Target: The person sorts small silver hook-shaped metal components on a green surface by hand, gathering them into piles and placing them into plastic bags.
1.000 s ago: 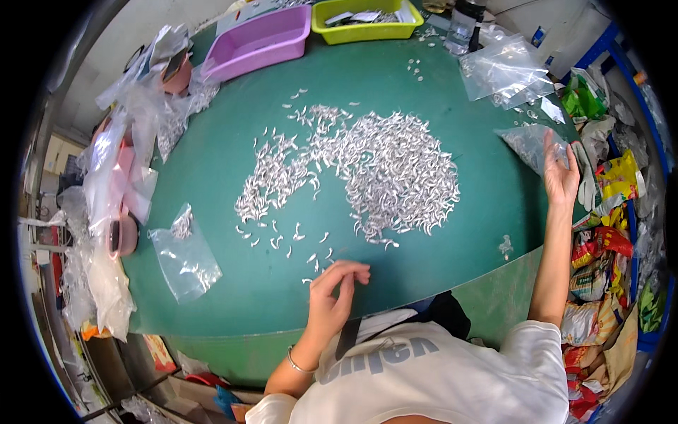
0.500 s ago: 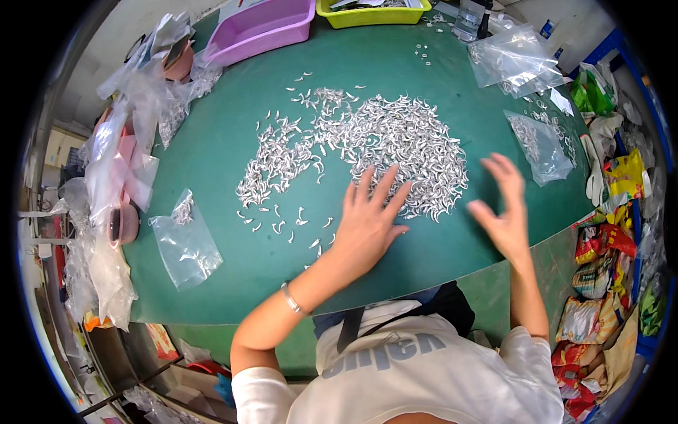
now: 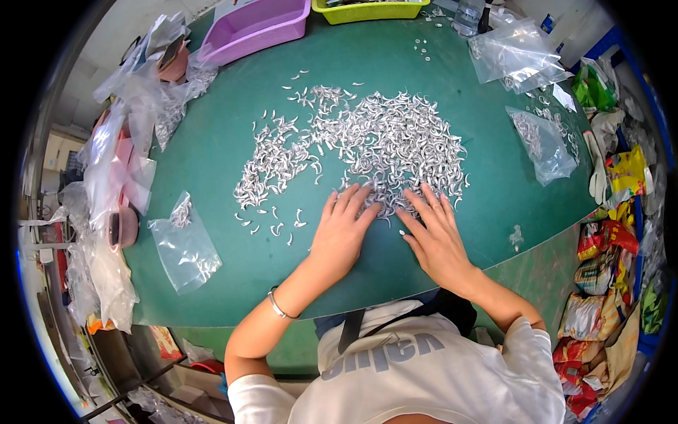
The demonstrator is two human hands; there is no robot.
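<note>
A wide heap of small curved silver metal pieces point(image 3: 367, 145) lies spread over the green table point(image 3: 212, 141). My left hand point(image 3: 340, 230) rests flat on the mat, fingers apart, its fingertips touching the near edge of the heap. My right hand point(image 3: 434, 237) lies flat beside it, fingers spread, also touching the heap's near edge. Neither hand holds anything. A thin bracelet point(image 3: 277, 307) sits on my left wrist.
A clear bag with a few metal pieces point(image 3: 185, 240) lies left of my hands. Another filled bag point(image 3: 540, 141) lies at the right. A purple tray point(image 3: 258, 25) and a yellow tray point(image 3: 371, 10) stand at the far edge. Plastic bags point(image 3: 116, 184) pile along the left rim, snack packets point(image 3: 607, 233) at the right.
My right hand came from the bag at the far right to the heap's near edge. My left hand moved forward onto the heap, and both now lie side by side.
</note>
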